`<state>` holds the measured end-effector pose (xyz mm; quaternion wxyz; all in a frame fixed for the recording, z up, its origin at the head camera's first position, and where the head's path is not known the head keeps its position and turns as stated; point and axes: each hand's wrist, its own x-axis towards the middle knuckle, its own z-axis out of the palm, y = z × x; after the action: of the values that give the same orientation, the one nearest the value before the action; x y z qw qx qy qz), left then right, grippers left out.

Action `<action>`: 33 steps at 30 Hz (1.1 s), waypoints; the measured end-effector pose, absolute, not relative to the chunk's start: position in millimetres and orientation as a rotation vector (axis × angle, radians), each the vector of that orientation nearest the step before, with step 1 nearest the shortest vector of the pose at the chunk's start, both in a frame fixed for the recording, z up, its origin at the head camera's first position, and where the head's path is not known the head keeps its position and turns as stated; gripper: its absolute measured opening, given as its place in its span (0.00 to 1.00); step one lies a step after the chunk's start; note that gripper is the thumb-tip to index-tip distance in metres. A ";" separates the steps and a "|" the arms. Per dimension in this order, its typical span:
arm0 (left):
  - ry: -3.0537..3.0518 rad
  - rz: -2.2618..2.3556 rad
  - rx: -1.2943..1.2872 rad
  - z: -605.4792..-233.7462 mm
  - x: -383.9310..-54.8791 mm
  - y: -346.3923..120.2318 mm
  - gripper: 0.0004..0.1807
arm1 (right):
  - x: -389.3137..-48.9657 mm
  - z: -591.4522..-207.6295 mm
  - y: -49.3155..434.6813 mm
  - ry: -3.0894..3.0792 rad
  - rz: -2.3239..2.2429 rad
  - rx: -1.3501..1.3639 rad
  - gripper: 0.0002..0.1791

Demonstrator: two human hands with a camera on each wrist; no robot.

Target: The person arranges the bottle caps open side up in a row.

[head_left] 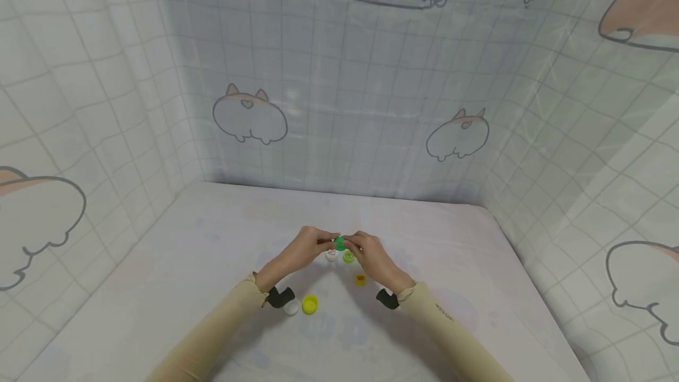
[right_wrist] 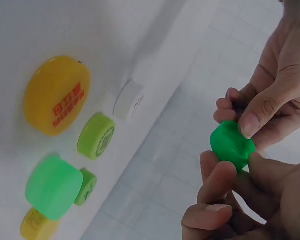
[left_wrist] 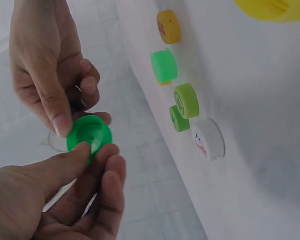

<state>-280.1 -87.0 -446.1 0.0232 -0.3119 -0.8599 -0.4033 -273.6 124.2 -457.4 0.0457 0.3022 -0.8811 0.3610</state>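
Note:
Between both hands, raised over the far part of the table, is a green bottle cap (head_left: 339,243). My left hand (head_left: 305,245) pinches one side of it with thumb and fingers. From the opposite side, my right hand (head_left: 370,252) pinches its rim. The left wrist view shows the hollow inside of the cap; its outer face appears in the right wrist view. Under the hands lie a white cap with print (left_wrist: 208,140), a lime green cap (left_wrist: 186,101), a smaller green cap (left_wrist: 179,119) and a mint green cap (right_wrist: 54,187).
An orange-yellow cap with red print (right_wrist: 57,95) stands near the right forearm, and another yellow cap (right_wrist: 39,225) sits behind the mint one. Closer in are a yellow cap (head_left: 310,304) and a white one (head_left: 291,308). Printed curtains (head_left: 339,87) enclose the table (head_left: 212,223).

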 end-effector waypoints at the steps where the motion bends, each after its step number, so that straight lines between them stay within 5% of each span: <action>1: -2.646 -1.259 -0.971 -446.5 -280.2 -87.2 0.16 | -274.0 -457.5 124.6 -2.680 1.124 0.907 0.16; 16: -2.660 -1.234 -0.968 -439.4 -276.9 -86.1 0.17 | -274.3 -454.5 126.1 -2.575 1.327 0.811 0.12; 33: -2.709 -1.153 -0.951 -432.4 -275.0 -86.3 0.13 | -278.3 -445.9 133.6 -2.599 1.050 0.974 0.15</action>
<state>-275.0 -86.3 -432.4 0.0239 -0.3074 -0.8753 -0.3726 -278.3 133.6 -445.9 0.0870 0.3270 -0.8724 0.3526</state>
